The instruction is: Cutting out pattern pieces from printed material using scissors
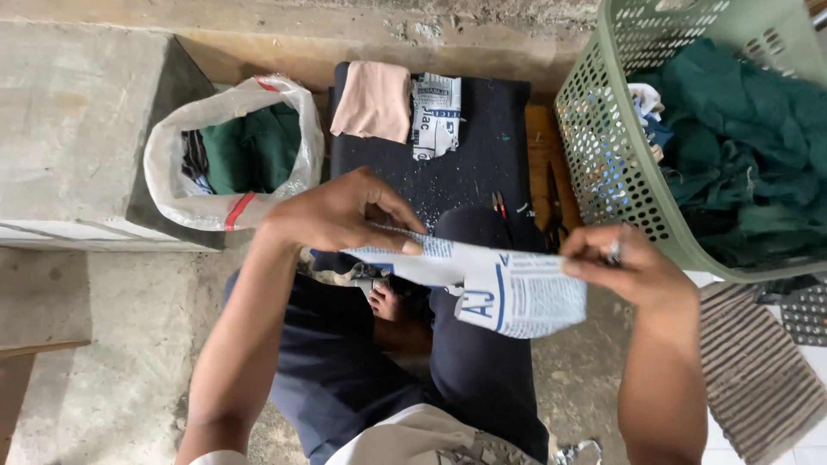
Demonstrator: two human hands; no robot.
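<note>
My left hand (340, 211) and my right hand (624, 267) hold a white cloth piece with blue print (508, 288) stretched between them above my knees. The left fingers pinch its left end, the right fingers grip its right edge. A ring shows on my right hand. Beyond my knees lies a dark mat (482, 146) bearing a folded peach cloth (375, 101) and another printed white cloth (435, 112). Small red-handled scissors (498, 205) lie on the mat near my right knee.
A clear plastic bag (172, 172) with green and dark cloth stands at the left beside a concrete block (69, 120). A green perforated basket (612, 164) full of dark green cloth sits at the right. A ribbed mat (758, 370) lies at the lower right.
</note>
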